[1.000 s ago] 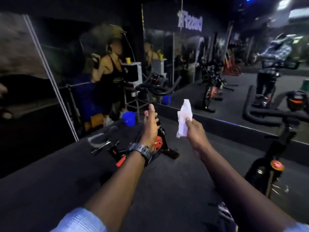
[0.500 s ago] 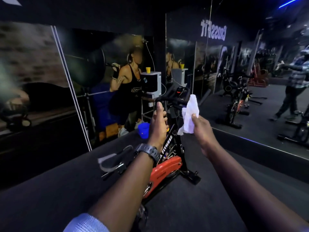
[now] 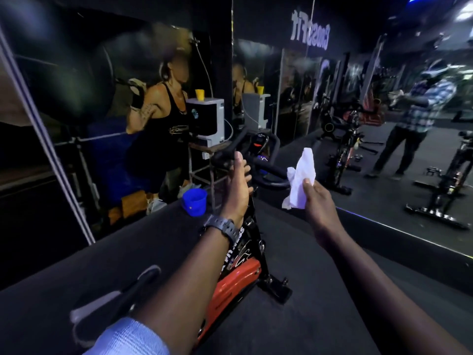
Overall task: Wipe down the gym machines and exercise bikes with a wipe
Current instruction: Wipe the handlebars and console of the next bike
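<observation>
Wipe (image 3: 300,179) in right hand (image 3: 318,201), bike (image 3: 245,254), blue cup (image 3: 194,202) beyond

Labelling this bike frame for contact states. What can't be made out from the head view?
- Left hand: whether it touches the handlebar; the hand's back hides any contact.
- Exercise bike: the left forearm covers much of the frame.
- Saddle: blurred, partly behind the arm.
- Right hand holding the wipe: its fingertips are hidden behind the wipe.
</observation>
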Demonstrator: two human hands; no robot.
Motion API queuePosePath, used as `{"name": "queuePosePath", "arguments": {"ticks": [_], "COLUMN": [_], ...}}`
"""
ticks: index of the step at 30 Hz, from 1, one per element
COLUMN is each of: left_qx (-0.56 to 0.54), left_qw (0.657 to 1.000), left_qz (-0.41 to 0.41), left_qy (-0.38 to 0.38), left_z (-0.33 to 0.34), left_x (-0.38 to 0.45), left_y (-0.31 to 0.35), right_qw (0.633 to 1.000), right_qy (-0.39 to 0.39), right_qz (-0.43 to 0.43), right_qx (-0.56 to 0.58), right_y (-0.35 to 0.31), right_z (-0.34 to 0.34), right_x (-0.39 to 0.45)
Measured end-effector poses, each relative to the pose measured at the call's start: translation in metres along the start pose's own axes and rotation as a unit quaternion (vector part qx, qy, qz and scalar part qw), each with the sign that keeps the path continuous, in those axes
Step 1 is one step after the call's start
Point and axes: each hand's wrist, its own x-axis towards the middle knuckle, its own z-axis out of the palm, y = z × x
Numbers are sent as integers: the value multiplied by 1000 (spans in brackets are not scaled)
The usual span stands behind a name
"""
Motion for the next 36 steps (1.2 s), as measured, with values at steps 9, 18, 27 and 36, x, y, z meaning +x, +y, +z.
{"name": "queuePosePath", "arguments": {"ticks": [9,18,27,36], "left_qx": [-4,89,88,35], "left_qw": [998,995,992,997], "left_qz": [-43,-31,-54,-71], "left_qy": [-51,7,69,9], "left_z": [16,25,22,19], "left_x": [168,288,332,350], "left_y": [-52,-131,-172,-170], "right_qw": [971,766,752,752], "right_qy": [32,-166,-127,-109], "right_qz": [-55,-213,-237,-237], "right_qx": [-229,-584,-602,-605], "right_y": [55,177,187,183], "right_z": [11,51,119,132], "right_x": [125,223,266,288]}}
